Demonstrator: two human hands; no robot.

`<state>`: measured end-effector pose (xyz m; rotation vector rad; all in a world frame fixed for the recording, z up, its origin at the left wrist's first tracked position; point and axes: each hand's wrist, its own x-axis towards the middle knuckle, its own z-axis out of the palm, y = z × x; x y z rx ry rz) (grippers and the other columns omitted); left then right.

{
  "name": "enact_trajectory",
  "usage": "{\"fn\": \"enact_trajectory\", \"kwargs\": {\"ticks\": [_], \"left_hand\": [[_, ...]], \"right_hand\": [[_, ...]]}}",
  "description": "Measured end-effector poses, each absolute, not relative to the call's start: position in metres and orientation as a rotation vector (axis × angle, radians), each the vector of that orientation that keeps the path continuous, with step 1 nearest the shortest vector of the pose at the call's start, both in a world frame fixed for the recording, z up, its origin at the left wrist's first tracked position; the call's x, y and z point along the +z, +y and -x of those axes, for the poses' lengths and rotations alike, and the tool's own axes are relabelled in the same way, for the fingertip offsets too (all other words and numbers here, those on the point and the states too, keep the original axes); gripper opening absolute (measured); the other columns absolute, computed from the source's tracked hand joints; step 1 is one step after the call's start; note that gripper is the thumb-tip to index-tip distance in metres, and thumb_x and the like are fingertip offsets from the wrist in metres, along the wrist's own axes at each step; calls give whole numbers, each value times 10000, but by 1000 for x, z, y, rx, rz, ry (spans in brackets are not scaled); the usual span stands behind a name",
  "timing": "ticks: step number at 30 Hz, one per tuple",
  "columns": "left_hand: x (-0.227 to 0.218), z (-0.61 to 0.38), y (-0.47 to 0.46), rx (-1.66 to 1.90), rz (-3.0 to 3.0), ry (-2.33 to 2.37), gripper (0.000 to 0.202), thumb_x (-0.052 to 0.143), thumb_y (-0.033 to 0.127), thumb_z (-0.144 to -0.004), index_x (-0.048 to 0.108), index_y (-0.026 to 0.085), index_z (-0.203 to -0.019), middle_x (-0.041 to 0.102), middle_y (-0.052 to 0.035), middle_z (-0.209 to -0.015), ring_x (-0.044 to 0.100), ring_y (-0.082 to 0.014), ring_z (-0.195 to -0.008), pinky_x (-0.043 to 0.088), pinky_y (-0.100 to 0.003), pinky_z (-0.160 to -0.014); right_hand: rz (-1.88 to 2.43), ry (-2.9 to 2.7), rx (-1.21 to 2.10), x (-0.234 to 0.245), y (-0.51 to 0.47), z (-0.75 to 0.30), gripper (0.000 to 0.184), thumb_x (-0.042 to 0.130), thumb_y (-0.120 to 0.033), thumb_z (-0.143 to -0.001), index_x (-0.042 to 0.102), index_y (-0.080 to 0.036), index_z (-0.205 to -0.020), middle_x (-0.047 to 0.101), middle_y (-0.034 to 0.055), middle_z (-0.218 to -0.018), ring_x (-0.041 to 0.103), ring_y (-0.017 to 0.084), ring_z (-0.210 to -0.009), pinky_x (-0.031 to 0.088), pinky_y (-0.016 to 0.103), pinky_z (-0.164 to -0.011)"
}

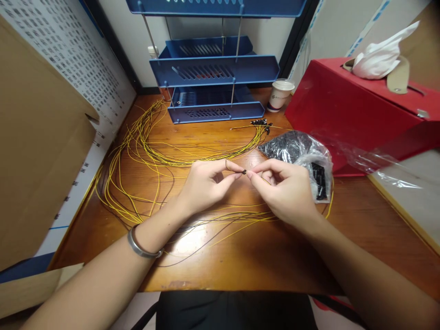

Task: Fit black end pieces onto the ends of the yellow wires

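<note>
The left hand (208, 183) pinches a tiny black piece (244, 172) mid-frame. The right hand (288, 187)'s finger and thumb press together beside it. Yellow wires (165, 160) lie on the brown table (240, 266); blue trays (250, 71) stand up top.

glossy wooden table (247, 266) | blue tiered rack (245, 68) at back | pale wall (266, 39) behind | white glare (190, 239) near front

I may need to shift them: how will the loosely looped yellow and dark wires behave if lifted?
The wires will probably flex and sag, being thin and lying in loose curves. Lifting a few may drag others, since many strands cross. The cluster of black ends might trail along, as the bundle runs up to it.
</note>
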<state>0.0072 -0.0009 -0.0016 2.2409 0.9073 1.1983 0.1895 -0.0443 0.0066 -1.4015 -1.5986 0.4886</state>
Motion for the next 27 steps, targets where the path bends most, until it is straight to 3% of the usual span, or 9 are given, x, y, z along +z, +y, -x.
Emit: {"fn": "enact_trajectory", "kwargs": {"ticks": [4,14,27], "left_hand": [[-1,-8,-1,1189,-2131,967,83,734,175,-833,794,152,-884,702,25,-570,516,-64,-425,396,-192,-483],[-2,-9,0,1161,-1913,1097,137,737,255,-840,795,146,-899,767,-44,-728,584,-105,-505,439,-228,-508],[-4,-8,0,1145,-1969,989,139,742,268,-830,803,148,-863,699,-13,-571,482,-82,-424,354,-219,-442]], "right_hand": [[1406,-1586,505,6,-43,-188,139,662,-241,-823,742,-139,-774,485,-46,-523,384,75,-459,290,232,-454],[1382,-1547,459,5,-42,-188,108,657,-219,-843,739,-160,-806,569,-18,-597,429,83,-490,327,227,-464],[1370,-1603,493,7,-43,-189,123,655,-217,-837,750,-155,-788,526,-30,-545,415,88,-481,322,233,-471]]}}
